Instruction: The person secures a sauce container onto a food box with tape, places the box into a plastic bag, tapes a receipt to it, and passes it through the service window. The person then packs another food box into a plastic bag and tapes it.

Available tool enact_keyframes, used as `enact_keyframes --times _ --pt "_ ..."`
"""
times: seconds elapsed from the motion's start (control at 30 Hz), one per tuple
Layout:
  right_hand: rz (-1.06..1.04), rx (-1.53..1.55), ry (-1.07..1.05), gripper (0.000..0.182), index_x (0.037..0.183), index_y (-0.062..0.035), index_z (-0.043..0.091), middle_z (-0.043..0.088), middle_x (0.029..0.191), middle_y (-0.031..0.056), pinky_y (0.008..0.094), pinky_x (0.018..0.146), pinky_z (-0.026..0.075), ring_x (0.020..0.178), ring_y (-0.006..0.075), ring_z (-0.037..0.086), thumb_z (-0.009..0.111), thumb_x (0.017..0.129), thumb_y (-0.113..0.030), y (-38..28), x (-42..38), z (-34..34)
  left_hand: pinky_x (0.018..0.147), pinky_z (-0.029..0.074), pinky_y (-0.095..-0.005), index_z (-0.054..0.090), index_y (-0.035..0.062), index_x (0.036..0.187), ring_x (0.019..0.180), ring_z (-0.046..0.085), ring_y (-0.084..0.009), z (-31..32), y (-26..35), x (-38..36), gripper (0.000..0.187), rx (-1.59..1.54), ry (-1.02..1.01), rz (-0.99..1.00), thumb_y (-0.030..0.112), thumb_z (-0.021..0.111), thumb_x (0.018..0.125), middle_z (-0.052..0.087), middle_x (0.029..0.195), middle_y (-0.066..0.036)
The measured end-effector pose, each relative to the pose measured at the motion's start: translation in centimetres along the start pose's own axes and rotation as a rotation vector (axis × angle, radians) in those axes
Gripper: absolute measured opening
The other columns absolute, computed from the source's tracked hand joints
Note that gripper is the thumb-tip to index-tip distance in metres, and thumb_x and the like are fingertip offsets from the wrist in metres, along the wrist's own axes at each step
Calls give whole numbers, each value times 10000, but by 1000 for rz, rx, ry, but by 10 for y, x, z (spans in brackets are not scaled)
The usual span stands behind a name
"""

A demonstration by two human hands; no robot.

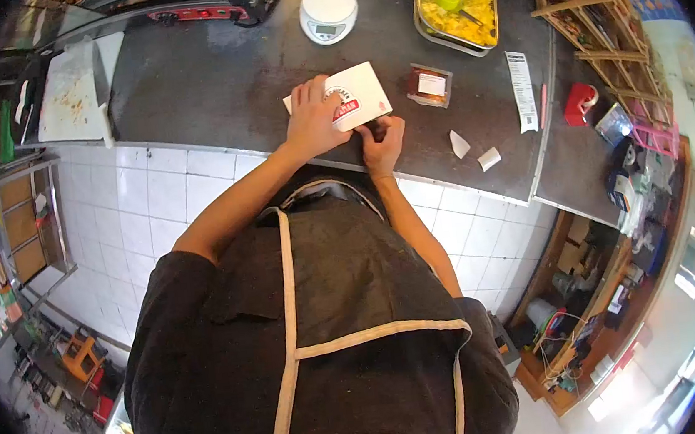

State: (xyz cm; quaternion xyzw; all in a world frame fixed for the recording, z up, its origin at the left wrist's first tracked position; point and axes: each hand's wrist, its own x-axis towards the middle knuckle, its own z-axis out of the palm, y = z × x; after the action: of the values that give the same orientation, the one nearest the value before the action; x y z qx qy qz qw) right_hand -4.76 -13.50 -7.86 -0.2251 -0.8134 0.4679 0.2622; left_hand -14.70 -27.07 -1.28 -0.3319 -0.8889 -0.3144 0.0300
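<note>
A white cardboard food box (365, 88) with a black and red printed logo sits at the front edge of the dark counter. My left hand (317, 121) lies over its left part, fingers bent across the lid and holding it. At the box's near right corner, my right hand (384, 145) has thumb and fingers pinched on the edge. To the right is a small clear pack of red-brown sauce (429, 85) with a white label. Two white paper scraps, one pointed (459, 144) and one curled (489, 159), lie near the right hand.
A white kitchen scale (328, 11) stands behind the box. Back right is a glass tray (421, 30) of yellow food with a green-handled utensil. A printed receipt (522, 91) and a red tape dispenser (580, 104) lie right; a stained white cutting board (72, 97) is left.
</note>
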Motion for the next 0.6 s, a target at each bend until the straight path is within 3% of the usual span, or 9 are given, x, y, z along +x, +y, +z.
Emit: enact_keyframes --times 0.03,0.1,0.17,0.23,0.37,0.47,0.5,0.57,0.6 --pt "-4 -14 9 260 805 -56 567 533 976 91 310 638 418 732 194 520 791 684 -105 -4 3 -5 961 301 -479 617 43 869 1120 425 -363 0 0 -1 435 12 3 0 277 767 534 444 1197 -193" --pt "-567 -358 -44 193 882 -103 622 529 1073 105 440 826 414 933 292 544 720 725 -156 -11 14 -10 957 303 -479 620 47 875 1122 421 -362 -2 -2 2 447 9 -12 10 282 773 526 444 1196 -194" --pt "-665 -446 -313 233 919 -200 648 519 1168 93 539 1015 265 1184 310 431 621 699 -127 -17 23 -17 959 305 -478 622 45 888 1132 414 -361 -3 1 0 468 27 -58 -21 290 779 521 441 1197 -195" --pt "-746 -475 -419 232 915 -199 645 500 1212 92 576 1046 203 1209 322 400 619 700 -116 -25 40 -21 976 294 -487 622 49 912 1156 400 -363 -2 -1 0 489 12 -41 -2 295 786 523 426 1229 -202" --pt "-663 -542 -542 295 952 -169 614 494 1212 109 575 1040 208 1205 334 400 642 662 -122 -60 56 -33 1011 278 -528 608 67 957 1210 377 -393 4 -4 -3 505 21 -69 -49 329 791 566 414 1273 -228" --pt "-413 -262 -166 356 981 -76 575 501 1156 149 449 960 328 1120 349 440 692 656 -162 -49 91 -54 1024 315 -491 580 60 989 1171 444 -376 10 3 4 441 -279 139 -126 293 773 668 478 1229 -216" --pt "-243 -195 100 370 991 -49 566 517 1100 167 440 951 337 1068 349 461 695 662 -159 -27 102 -60 1024 315 -491 580 60 989 1171 444 -376 14 15 12 441 -280 150 -135 293 773 668 478 1229 -216" --pt "119 -152 114 429 1060 -20 564 536 1046 134 419 882 401 998 283 506 718 722 -234 32 128 -81 990 383 -418 568 23 1017 1109 509 -360 26 53 32 452 -782 134 -305 259 768 687 516 1179 -239" --pt "343 -26 80 451 1079 -17 565 545 1020 116 418 842 435 974 256 526 726 745 -273 45 138 -88 967 402 -399 551 8 1094 1121 513 -337 47 65 41 493 -729 101 -354 261 749 720 522 1182 -238"
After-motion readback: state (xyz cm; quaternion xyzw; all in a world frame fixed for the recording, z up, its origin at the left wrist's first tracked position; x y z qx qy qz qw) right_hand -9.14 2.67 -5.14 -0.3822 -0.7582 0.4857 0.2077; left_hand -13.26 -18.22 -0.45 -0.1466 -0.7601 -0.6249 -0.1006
